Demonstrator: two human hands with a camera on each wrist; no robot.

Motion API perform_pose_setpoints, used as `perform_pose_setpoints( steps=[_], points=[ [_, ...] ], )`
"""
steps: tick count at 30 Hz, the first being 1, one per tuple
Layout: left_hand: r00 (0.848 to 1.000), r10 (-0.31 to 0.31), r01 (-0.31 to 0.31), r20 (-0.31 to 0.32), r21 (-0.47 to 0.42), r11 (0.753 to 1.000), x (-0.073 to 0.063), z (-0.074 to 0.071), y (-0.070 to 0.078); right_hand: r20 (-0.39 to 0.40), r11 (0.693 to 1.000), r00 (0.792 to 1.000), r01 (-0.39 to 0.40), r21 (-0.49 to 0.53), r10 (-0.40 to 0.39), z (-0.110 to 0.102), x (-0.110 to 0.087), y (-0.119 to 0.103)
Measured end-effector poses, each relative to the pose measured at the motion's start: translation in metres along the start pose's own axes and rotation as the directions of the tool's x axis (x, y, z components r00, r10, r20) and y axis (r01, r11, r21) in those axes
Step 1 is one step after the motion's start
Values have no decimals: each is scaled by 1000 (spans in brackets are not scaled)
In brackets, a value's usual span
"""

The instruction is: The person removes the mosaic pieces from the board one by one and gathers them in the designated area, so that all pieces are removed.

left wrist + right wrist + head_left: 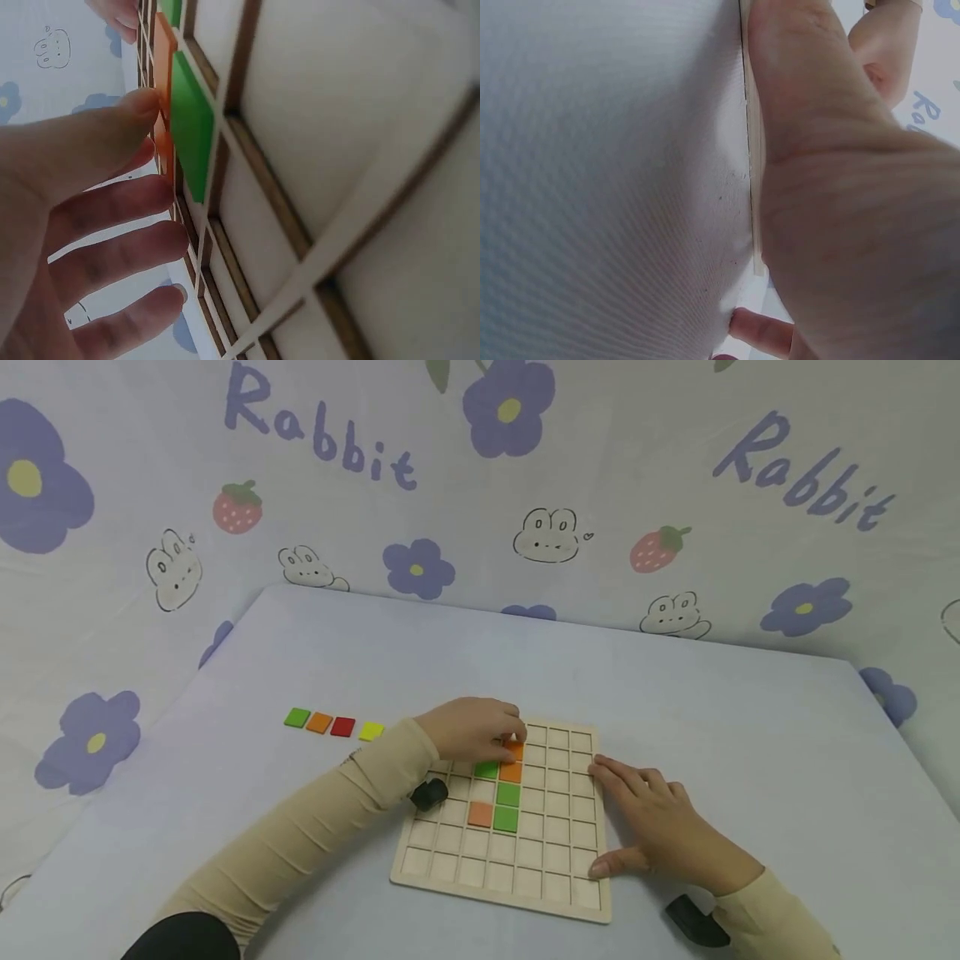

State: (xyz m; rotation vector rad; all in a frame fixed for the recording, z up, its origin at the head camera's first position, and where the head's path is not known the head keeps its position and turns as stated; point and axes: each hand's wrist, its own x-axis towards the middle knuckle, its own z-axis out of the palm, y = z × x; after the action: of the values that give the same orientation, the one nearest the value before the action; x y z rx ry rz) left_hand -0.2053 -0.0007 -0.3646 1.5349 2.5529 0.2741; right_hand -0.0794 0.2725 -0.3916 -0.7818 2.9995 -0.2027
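Atop the board [556, 887], left hand [474, 728] is touching an orange tile [516, 750], pinch unclear; spread right hand [663, 820] is touching the board's edge; uneven pressing is risking tilt.

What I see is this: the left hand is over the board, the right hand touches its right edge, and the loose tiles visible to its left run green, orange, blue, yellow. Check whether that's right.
Not quite: the third loose tile is red, not blue, as the head view shows. The left hand, right hand and board are as you say.
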Motion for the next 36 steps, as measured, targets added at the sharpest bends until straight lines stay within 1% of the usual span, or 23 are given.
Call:
perform_pose_setpoints(
  steps=[7, 12, 15, 19, 21, 25, 31, 36],
  points=[
    [998, 39, -36, -59, 39, 999, -2, 5, 0, -5, 1000, 1000, 2, -15, -2, 0, 0, -1],
    [994, 72, -65, -87, 85, 994, -2, 2, 1, -4, 1000, 1000, -1, -20, 1, 0, 0, -2],
    [990, 104, -93, -98, 111, 990, -4, 0, 2, -9, 1000, 1000, 0, -20, 0, 1, 0, -1],
    [984, 143, -130, -104, 124, 984, -5, 1, 1, -13, 1000, 1000, 4, -19, -4, 0, 0, -2],
    [982, 153, -140, -107, 121, 983, -6, 2, 1, -11, 1000, 1000, 3, -17, -3, 0, 0, -2],
    [983, 154, -141, -104, 120, 983, -6, 3, -1, -9, 1000, 1000, 1, -13, -1, 0, 0, -3],
    [978, 180, -169, -105, 107, 980, -7, 5, -3, -13, 1000, 1000, 2, -9, -2, 0, -1, -3],
    [985, 152, -147, -87, 54, 988, -9, 4, -4, -11, 1000, 1000, 0, -7, 0, 0, 0, -4]
  ],
)
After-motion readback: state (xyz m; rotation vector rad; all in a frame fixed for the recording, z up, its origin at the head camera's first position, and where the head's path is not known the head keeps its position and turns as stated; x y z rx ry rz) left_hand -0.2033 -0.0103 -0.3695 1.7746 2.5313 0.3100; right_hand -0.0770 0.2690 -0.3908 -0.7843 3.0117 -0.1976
